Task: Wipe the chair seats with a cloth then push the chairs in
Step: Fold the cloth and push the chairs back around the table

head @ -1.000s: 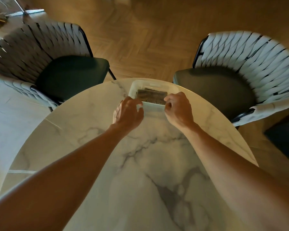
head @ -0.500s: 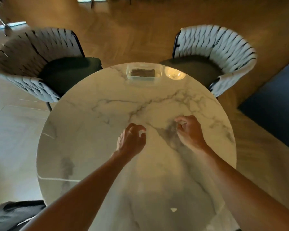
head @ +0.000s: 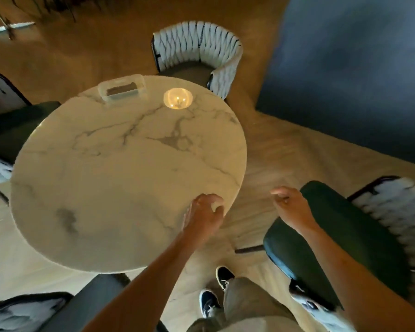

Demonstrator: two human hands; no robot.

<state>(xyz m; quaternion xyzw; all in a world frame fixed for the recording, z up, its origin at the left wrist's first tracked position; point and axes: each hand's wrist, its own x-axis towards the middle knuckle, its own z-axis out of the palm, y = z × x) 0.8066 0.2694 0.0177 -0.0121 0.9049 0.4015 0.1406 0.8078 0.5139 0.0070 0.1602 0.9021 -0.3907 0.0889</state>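
A clear plastic container holding a brownish folded cloth sits at the far edge of the round marble table. My left hand hovers over the table's near right edge, fingers loosely curled, holding nothing. My right hand is empty too, loosely curled, just past the front corner of the pulled-out right chair's dark green seat. A woven white far chair stands close to the table. The left chair and a near-left chair are partly cut off.
A dark blue rug covers the floor at the upper right. My feet in dark sneakers stand between the table and the right chair. A lamp's reflection glows on the tabletop. A metal stand base sits far left.
Both hands let go of the container and drew back toward me. The view swung right and down, bringing the right chair, my legs and the rug into sight.
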